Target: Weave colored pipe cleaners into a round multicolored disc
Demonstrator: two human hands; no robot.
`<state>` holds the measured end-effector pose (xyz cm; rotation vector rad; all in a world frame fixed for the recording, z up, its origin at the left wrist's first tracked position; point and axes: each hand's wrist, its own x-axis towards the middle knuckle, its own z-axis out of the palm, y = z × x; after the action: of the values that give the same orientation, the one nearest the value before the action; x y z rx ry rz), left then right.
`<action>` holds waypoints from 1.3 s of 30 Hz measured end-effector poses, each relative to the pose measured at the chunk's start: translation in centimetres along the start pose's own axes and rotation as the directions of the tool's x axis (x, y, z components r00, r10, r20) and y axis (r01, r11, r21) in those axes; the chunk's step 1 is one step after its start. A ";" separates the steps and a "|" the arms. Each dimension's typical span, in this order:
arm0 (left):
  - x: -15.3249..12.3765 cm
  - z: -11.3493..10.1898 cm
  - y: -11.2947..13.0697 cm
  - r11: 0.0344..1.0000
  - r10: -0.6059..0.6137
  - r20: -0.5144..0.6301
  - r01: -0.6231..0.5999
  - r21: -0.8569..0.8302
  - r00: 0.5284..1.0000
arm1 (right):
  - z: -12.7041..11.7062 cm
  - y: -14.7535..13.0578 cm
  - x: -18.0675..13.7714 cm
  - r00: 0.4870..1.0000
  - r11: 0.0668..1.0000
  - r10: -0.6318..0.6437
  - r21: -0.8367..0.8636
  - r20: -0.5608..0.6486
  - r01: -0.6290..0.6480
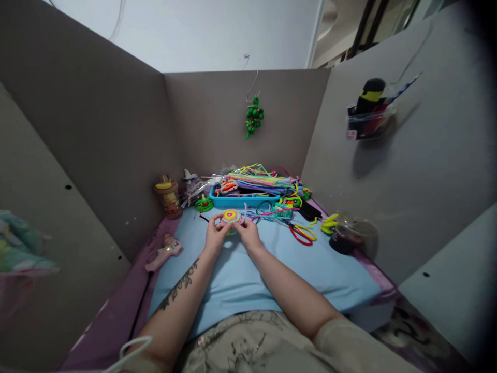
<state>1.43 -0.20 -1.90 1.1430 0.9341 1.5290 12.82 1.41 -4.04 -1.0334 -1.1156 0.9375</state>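
Observation:
Between my two hands is a round coil of pipe cleaners (232,216), with a pink centre and yellow, pink and pale rings around it. My left hand (216,233) pinches its left edge, and my right hand (248,232) grips its right edge. A pale lilac stem end sticks up beside the right fingers. Some green shows below the coil, partly hidden by the fingers. Just beyond my hands, loose pipe cleaners (258,212) lie on the blue cloth (240,274).
A blue tray (244,201) of pipe cleaners stands at the back. Scissors (301,235) and a dark phone-like slab (309,211) lie right; a pink glue gun (165,256) lies left. A cup (169,197), green frog-like piece (204,204) and dark container (344,241) stand around. Grey partitions (248,150) enclose the table.

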 end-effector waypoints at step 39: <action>0.9 -1.2 0.2 0.955 -0.200 0.105 0.218 -0.203 0.974 | -1.6 -1.1 1.6 0.999 0.951 0.029 0.307 0.025 -0.036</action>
<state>0.13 0.63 -1.88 0.9163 0.7869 1.3625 14.82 2.42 -2.81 -0.7897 -0.9345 1.1109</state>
